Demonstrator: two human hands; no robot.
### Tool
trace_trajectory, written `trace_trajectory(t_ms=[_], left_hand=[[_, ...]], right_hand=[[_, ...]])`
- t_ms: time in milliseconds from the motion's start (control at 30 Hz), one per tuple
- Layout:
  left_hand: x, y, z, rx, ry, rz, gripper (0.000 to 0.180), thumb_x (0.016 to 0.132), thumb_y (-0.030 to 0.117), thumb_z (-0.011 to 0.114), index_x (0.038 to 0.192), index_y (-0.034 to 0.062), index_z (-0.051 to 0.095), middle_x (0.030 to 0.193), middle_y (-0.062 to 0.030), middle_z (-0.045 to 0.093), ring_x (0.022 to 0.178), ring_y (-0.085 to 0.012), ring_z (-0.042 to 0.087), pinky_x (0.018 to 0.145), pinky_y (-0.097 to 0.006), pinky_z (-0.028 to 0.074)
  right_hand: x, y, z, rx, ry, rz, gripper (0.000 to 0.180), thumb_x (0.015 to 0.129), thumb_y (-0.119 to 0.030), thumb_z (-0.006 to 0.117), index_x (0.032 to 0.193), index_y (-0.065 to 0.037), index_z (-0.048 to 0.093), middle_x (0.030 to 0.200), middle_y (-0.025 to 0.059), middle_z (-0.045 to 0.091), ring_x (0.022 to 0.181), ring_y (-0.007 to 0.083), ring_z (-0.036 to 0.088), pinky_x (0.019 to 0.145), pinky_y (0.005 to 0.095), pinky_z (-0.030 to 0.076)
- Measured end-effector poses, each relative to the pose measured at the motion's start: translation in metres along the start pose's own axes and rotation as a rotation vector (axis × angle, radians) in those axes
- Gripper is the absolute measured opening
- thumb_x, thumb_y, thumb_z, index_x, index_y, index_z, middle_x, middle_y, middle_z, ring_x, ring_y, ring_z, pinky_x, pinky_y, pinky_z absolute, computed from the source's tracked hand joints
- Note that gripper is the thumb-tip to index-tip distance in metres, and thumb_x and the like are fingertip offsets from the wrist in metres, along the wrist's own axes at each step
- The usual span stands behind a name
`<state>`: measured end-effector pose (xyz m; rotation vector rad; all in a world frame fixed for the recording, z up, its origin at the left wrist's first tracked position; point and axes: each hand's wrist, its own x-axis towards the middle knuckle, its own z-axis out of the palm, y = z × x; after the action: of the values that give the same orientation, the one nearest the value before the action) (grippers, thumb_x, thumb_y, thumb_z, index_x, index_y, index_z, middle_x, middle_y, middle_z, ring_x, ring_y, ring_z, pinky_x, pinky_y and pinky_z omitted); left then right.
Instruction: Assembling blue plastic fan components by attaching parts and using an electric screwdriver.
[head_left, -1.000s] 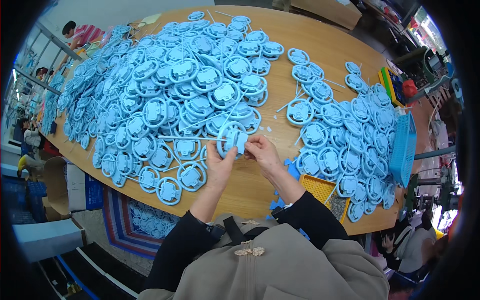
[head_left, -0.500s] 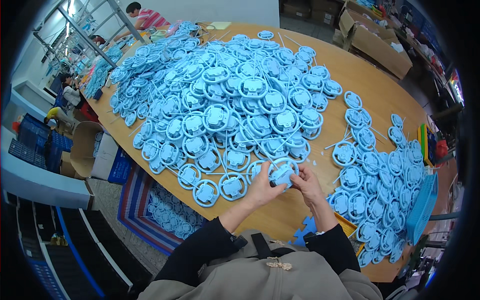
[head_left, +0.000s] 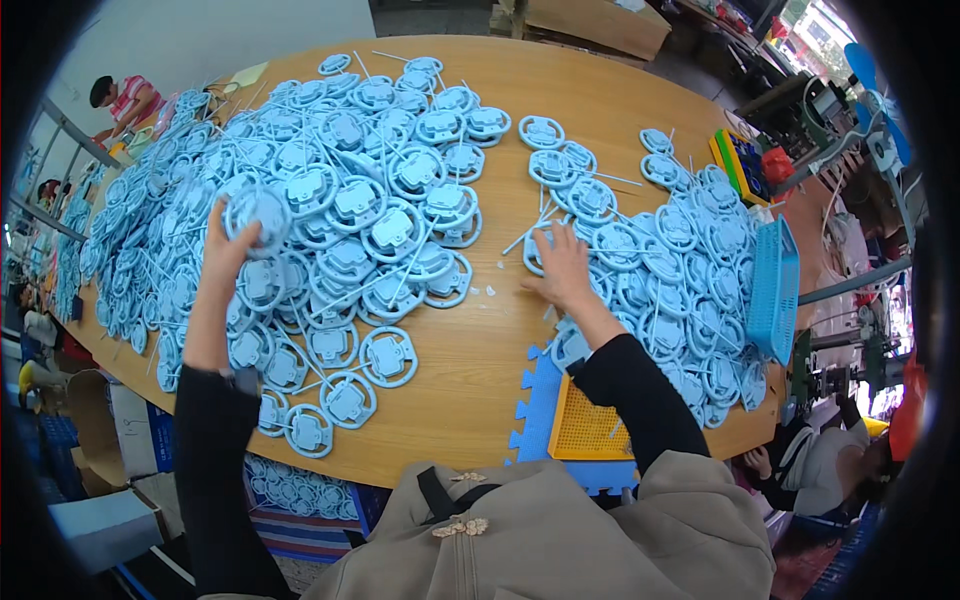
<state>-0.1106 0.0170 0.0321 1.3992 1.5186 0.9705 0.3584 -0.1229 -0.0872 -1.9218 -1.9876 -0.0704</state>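
The light-blue plastic steering-wheel piece (head_left: 258,218), blurred, is over the left side of the larger heap (head_left: 396,230), its rim pinched between the thumb and fingers of the left hand (head_left: 226,250). A moment ago both hands met on one piece; now they've parted, each at a separate pile. The right hand (head_left: 562,268) is spread over the smaller pile (head_left: 676,228); I can't tell whether it touches. Between them, bare tabletop (head_left: 470,350) opens from far edge to near edge. A yellow perforated tray (head_left: 570,430) and blue foam mat (head_left: 538,400) crowd the near edge rightward; a blue basket (head_left: 775,295) stands by the right edge.
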Motion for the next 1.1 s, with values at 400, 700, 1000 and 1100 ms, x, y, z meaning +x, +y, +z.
trace_trajectory(t_ms=[400,700,1000,1100], left_hand=[[-0.172,0.041,0.202,0.692,-0.426,0.886,0.081,0.068,0.017,0.076,0.139,0.0076,0.038,0.122,-0.0196,0.055,0.113,-0.0379,0.052,0.093,-0.043,0.042],[-0.216,-0.065,0.154,-0.145,-0.457,-0.357,0.034,0.083,0.019,0.069,0.111,0.0005,0.062,0.091,-0.0051,0.066,0.075,-0.0128,0.061,0.066,-0.028,0.049],[-0.233,-0.071,0.148,-0.368,-0.303,-0.471,0.031,0.084,0.017,0.069,0.109,0.0005,0.062,0.094,-0.0022,0.064,0.080,-0.0093,0.058,0.070,-0.025,0.047],[-0.237,-0.077,0.150,-0.334,-0.309,-0.482,0.032,0.084,0.018,0.070,0.109,0.0011,0.062,0.092,-0.0013,0.064,0.078,-0.0086,0.057,0.068,-0.024,0.046]], right_hand=[[-0.043,-0.097,-0.039,0.377,-0.163,-0.338,0.039,0.065,-0.007,0.068,0.103,-0.001,0.058,0.103,0.0176,0.059,0.097,0.0350,0.057,0.087,0.0444,0.047],[-0.071,0.011,-0.069,-0.092,-0.343,0.350,0.051,0.073,-0.021,0.073,0.117,-0.004,0.054,0.117,0.0167,0.052,0.105,0.0364,0.055,0.085,0.0433,0.048],[-0.056,0.072,-0.017,0.542,-0.043,0.617,0.045,0.074,-0.028,0.072,0.111,-0.006,0.057,0.111,0.0181,0.059,0.090,0.0331,0.062,0.077,0.0424,0.050],[-0.059,0.067,-0.024,0.105,-0.452,0.440,0.020,0.075,-0.018,0.069,0.093,-0.009,0.067,0.103,0.0128,0.061,0.089,0.0326,0.062,0.074,0.0438,0.050]])
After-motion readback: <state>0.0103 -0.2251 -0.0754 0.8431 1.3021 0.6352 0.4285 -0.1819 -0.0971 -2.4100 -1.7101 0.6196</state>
